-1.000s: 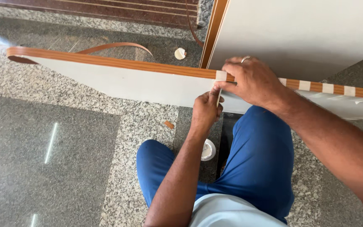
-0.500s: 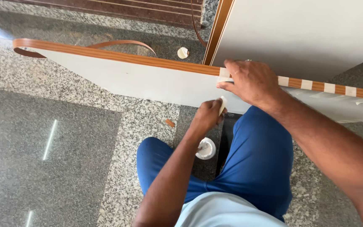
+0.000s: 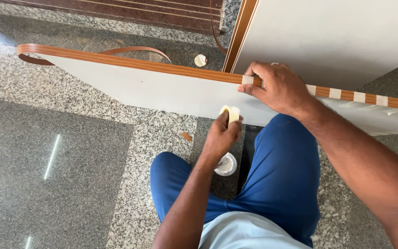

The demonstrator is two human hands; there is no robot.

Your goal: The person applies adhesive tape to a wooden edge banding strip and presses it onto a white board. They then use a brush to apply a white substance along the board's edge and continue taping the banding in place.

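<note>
Hiding behind left hand (image 3: 221, 136): tape roll (image 3: 227, 164).

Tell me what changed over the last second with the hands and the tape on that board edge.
The left hand came down off the board edge, where it had been beside the right hand, and now holds a tape roll against the white board face. The right hand stays pressing a tape strip over the wood-grain edge band. Board, loose band end and the small white container on the floor are unchanged.
</note>
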